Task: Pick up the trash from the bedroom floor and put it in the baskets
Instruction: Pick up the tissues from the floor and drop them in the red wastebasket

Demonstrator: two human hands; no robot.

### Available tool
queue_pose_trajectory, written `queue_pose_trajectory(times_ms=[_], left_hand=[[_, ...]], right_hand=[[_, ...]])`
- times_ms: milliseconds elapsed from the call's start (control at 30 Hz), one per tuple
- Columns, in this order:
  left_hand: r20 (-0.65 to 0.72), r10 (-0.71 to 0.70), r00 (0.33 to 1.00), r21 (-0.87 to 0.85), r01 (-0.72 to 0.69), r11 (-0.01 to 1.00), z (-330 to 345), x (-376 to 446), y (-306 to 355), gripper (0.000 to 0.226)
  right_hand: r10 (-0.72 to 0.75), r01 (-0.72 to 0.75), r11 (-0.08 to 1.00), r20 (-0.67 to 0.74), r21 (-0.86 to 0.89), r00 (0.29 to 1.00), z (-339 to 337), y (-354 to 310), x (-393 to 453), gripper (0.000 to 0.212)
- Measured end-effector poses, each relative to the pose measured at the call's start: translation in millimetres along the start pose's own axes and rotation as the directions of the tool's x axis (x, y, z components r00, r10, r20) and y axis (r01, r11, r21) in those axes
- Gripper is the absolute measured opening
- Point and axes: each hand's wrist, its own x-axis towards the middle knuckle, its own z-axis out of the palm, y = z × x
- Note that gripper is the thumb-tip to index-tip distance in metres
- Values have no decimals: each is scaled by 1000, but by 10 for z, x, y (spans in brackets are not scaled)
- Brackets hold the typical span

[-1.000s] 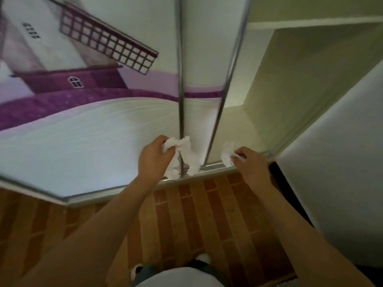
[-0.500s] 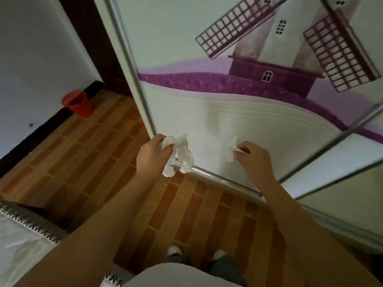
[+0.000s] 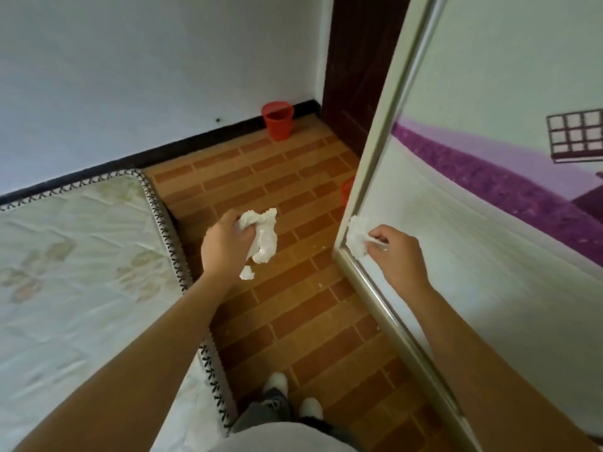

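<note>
My left hand [image 3: 225, 246] is closed around a large crumpled white tissue [image 3: 264, 233] that hangs down over the brick-pattern floor. My right hand [image 3: 396, 252] pinches a smaller white tissue wad [image 3: 357, 238] in front of the wardrobe door edge. A red plastic basket [image 3: 278, 120] stands far ahead in the corner by the wall and the dark door. A second red basket [image 3: 347, 192] peeks out from behind the wardrobe door edge, mostly hidden.
A quilted mattress [image 3: 75, 256] lies along the left. The sliding wardrobe door [image 3: 489, 223] with a purple windmill print lines the right. A narrow strip of floor [image 3: 293, 321] runs between them toward the baskets. My feet [image 3: 290, 396] show at the bottom.
My view has swung left from the wardrobe doors to the floor strip, the mattress and the far corner with the red basket. Both hands keep their tissues.
</note>
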Motion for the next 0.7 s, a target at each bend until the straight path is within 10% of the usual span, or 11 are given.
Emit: queue_pose_trajectory(times_ms=[700], left_hand=[[-135, -190, 972, -98, 178, 979, -475, 2227, -783, 20]], right_hand=[[-152, 167, 981, 142, -95, 978, 1373, -1239, 2252, 14]])
